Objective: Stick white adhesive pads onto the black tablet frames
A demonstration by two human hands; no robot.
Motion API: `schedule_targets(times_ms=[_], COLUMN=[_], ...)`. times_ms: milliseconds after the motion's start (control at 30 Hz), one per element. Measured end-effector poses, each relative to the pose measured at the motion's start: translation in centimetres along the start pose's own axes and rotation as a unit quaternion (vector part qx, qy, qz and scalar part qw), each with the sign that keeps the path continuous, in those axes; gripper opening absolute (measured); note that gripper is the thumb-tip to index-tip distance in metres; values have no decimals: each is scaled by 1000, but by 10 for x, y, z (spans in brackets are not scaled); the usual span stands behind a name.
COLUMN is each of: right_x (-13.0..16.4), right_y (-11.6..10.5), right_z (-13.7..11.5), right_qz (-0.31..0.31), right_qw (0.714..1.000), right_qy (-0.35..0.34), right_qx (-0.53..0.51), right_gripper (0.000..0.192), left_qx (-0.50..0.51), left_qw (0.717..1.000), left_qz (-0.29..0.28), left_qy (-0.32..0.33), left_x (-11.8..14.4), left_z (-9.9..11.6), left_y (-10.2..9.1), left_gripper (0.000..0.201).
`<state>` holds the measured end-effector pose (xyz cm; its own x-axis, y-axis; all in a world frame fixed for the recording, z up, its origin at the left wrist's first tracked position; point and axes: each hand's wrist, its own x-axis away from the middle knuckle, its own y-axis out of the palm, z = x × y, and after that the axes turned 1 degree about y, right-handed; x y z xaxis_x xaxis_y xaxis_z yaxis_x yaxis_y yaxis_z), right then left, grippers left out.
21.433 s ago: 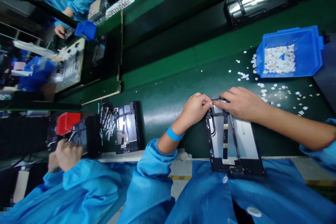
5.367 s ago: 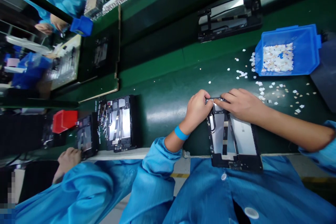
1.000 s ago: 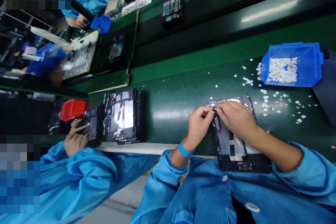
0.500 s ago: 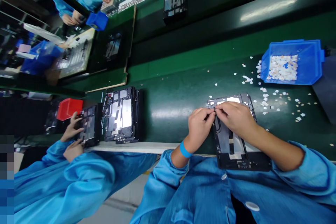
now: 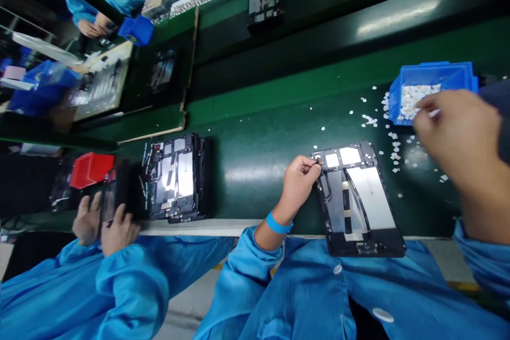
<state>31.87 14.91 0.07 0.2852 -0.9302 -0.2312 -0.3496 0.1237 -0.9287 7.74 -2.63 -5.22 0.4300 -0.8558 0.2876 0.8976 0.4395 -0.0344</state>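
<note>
The bench (image 5: 258, 138) carries my open tablet frame (image 5: 358, 196) at its near edge. My left fingers (image 5: 313, 166) pinch its far-left corner; my right hand (image 5: 458, 133) (blurred) nips a white scrap (image 5: 434, 113) by the blue bin (image 5: 430, 90) — far right.

— What is different from half a second ago?

— The right hand (image 5: 458, 130) has left the open tablet (image 5: 358, 196) and swung out to the blue bin (image 5: 430, 90), a small white scrap pinched at its fingertips. Before, both hands met at the tablet's top left corner.

— And the left hand (image 5: 298, 183)?

— Alone at that corner now. With the right hand gone, the tablet's two pale squares and its grey panel show in full.

— Anything beside them?

— The neighbour's hands (image 5: 101, 220) have dropped lower, toward the counter's near edge, by the dark device they were working on.
</note>
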Motion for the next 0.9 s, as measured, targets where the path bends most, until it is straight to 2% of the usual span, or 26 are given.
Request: schedule_targets(times_ms=[100, 167, 233, 300, 433, 500, 600, 667, 733, 800, 867, 900], right_x=[38, 61, 73, 74, 67, 68, 68, 60, 41, 16, -6, -14], right_y=[23, 41, 55, 62, 61, 61, 61, 58, 48, 32, 14, 6], right_z=[-47, -80, -99, -105, -103, -106, -113, -108, -87, -52, -16, -2], right_qz=[-80, -116, -120, -113, -102, -99, -115, -138, -151, -116, -35, -20], right_qw=[972, 954, 949, 950, 958, 962, 963, 960, 960, 978, 996, 995], right_qy=[-170, -215, -223, -219, -198, -178, -151, -133, -99, -32, 63, 100], right_qx=[-139, -176, -188, -190, -181, -180, -192, -205, -212, -172, -44, 24], right_gripper=[22, 24, 23, 23, 19, 18, 16, 15, 12, 12, 16, 20], left_qx=[2, -6, -20, -45, -137, -172, -178, -154, -114, -76, -57, -60], left_qw=[1000, 1000, 999, 998, 983, 971, 969, 978, 989, 996, 998, 998], left_qz=[5, 8, 12, 19, 33, 38, 33, 26, 21, 13, 0, -6], left_qy=[6, 14, 25, 45, 120, 160, 169, 135, 89, 51, 33, 32], left_x=[-1, 0, 2, 5, 12, 15, 16, 14, 10, 8, 7, 8], left_z=[-2, -4, -5, -4, 0, 2, 3, 2, 1, 1, 1, 2], left_y=[1, 0, -1, -1, 2, 3, 4, 4, 4, 3, 1, -1], left_gripper=[16, 14, 10, 8, 2, 6, 9, 7, 4, 8, 11, 11])
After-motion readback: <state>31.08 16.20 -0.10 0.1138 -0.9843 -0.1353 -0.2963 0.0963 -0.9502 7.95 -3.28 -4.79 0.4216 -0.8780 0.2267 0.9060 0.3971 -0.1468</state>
